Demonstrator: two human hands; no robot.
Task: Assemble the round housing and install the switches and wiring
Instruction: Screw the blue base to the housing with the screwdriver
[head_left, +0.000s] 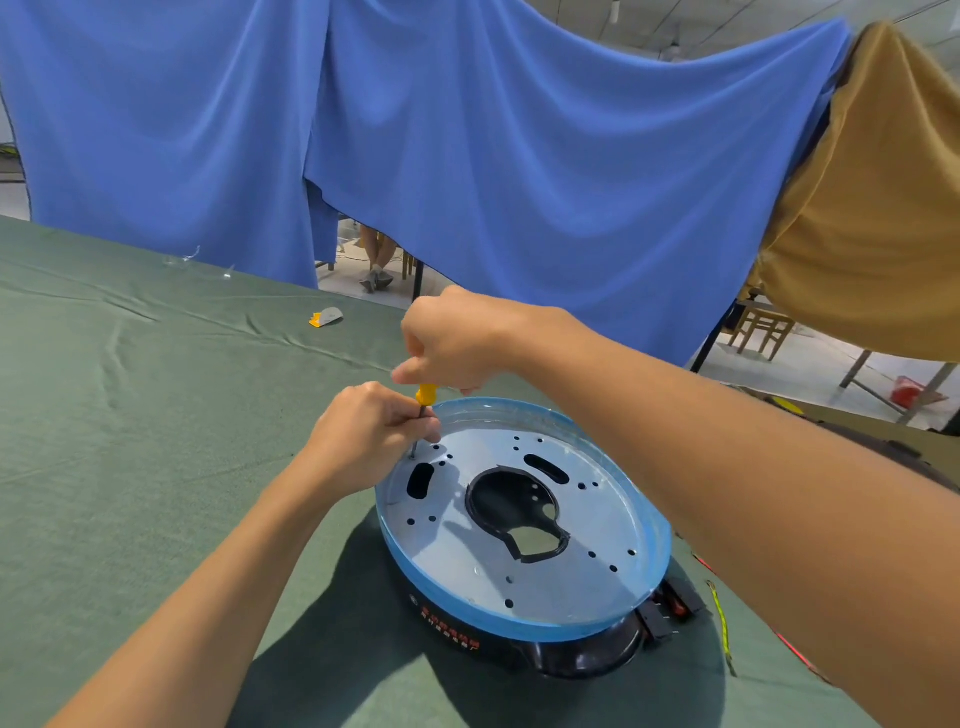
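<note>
While upright, screwdriver (425, 395) in right hand (452, 340)

A line of red and white print (451, 626) runs along the black base (571, 660), toward the viewer from the left hand (374, 436); too blurred to read.

This looks like a big workshop hall. A long bench (130, 415) has a green cloth over it. A round housing (571, 566) sits on it, with a yellow screwdriver (426, 396) set against it. Blue cloth (519, 156) and brown cloth (872, 208) hang up like walls. Past them are a bare grey floor (818, 364), a wooden chair (762, 325) and the legs (376, 254) of someone sitting.
</note>
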